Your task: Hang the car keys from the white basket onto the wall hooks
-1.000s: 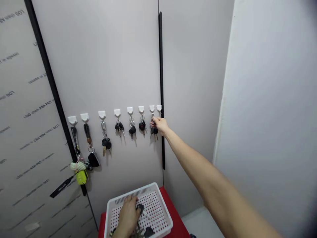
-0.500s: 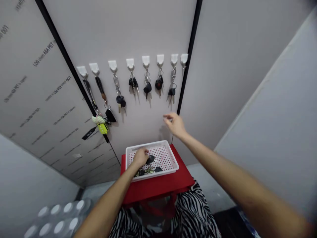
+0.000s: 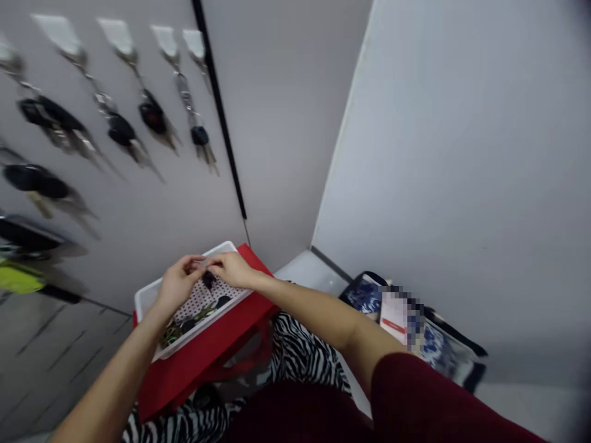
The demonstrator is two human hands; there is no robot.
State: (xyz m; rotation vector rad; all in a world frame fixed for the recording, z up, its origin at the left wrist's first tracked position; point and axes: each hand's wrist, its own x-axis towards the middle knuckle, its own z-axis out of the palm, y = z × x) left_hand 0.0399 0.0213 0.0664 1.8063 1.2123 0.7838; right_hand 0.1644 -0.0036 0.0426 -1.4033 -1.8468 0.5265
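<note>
Right hand down from wall hooks, seemingly joining left hand.

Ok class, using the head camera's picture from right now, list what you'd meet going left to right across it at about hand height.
yellow-green key fob → left hand → right hand → blue-and-white patterned bag

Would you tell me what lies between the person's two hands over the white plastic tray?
In the head view, a black key fob lies in the tray, below the gap between left hand and right hand.
</note>
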